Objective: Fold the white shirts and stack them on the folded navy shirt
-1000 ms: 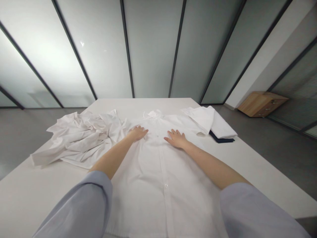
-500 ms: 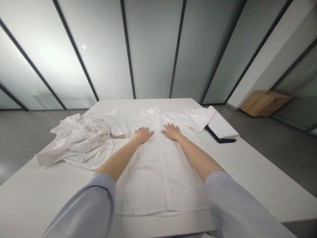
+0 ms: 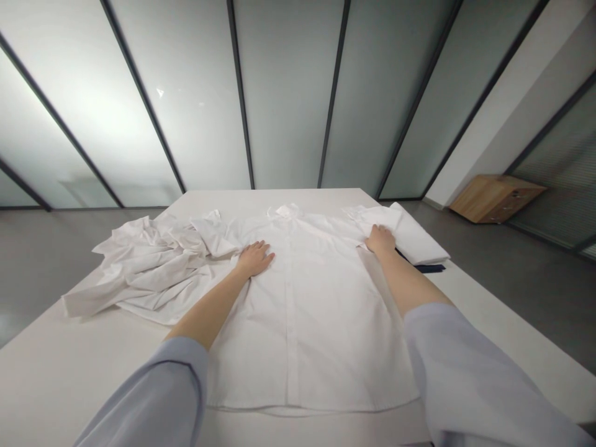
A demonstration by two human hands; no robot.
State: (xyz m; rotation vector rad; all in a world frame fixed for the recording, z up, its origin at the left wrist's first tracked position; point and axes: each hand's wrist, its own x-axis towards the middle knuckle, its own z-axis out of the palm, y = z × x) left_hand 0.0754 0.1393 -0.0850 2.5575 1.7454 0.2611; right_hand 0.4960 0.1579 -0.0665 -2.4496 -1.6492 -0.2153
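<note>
Bench (image 3: 60, 354), white top. Left side: crumpled white garment (image 3: 149, 264) in a loose heap. Right side: folded white cloth (image 3: 414, 239) lying on dark navy fabric (image 3: 431, 269). Beyond: grey floor (image 3: 46, 267), low wooden drawer unit (image 3: 496, 198) beside white pillar (image 3: 484, 105), frosted glass partition (image 3: 288, 93) with black frames.

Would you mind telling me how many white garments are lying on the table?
3: one shirt spread flat in the middle, one crumpled heap to its left, and one folded pile to its right. Another could be hidden within the heap.
</note>
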